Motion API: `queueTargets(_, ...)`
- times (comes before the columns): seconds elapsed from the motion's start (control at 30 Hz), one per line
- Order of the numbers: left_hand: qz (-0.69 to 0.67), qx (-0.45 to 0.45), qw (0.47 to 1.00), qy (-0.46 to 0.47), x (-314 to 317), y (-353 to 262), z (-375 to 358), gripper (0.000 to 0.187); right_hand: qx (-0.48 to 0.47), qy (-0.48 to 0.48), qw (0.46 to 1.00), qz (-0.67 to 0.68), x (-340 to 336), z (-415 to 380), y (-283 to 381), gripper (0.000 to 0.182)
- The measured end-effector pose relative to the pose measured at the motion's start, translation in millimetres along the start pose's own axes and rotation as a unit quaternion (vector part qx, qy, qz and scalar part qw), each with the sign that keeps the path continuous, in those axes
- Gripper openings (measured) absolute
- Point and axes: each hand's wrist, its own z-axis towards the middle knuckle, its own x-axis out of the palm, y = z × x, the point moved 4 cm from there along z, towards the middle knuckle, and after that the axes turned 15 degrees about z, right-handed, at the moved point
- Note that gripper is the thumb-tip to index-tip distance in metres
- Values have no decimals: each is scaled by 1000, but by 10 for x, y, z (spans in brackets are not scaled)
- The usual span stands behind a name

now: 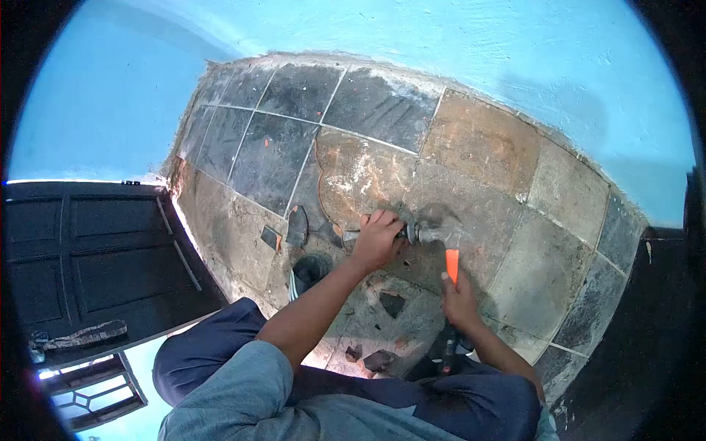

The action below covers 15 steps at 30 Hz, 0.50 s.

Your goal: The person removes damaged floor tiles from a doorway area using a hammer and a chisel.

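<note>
My left hand (379, 239) is closed around a metal chisel (350, 236) that lies low against a worn brown floor tile (368, 176). My right hand (460, 300) grips the orange handle (452, 263) of a hammer. Its blurred grey head (435, 235) is at the chisel's rear end, just right of my left hand. Both hands are over a chipped patch of bare mortar (412, 309) where tile is broken away. My knees in dark blue trousers (213, 345) are folded below.
Dark and brown tiles (272, 154) cover the floor up to a blue wall (478, 44). A round floor drain (312, 269) sits left of my forearm. Loose tile shards (391, 302) lie on the mortar. A dark panelled door (95, 257) stands at left.
</note>
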Motion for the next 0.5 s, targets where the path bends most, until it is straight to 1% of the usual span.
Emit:
queueTargets(0.03,8,-2,1000,2,-5,-7,7,39,37,48,998,-32,90,-27,51,31)
queueTargets(0.1,25,-4,1000,7,-27,9,16,38,150,51,985,60,84,-67,500,31)
queueTargets(0.2,38,6,999,5,-4,10,25,36,149,-68,978,131,-230,16,608,31)
queueTargets(0.27,46,8,999,7,34,23,35,35,58,-120,979,157,-551,156,651,30)
queueTargets(0.37,44,7,999,4,38,20,3,34,-70,-221,951,206,-719,241,748,29)
queueTargets(0.4,43,6,999,-1,22,26,5,34,-66,-236,950,192,-623,166,775,29)
queueTargets(0.47,45,1,999,-1,12,23,9,33,-43,-184,972,142,-377,99,79,26)
queueTargets(0.5,44,0,999,0,20,9,1,33,-102,-70,992,-11,-160,46,236,25)
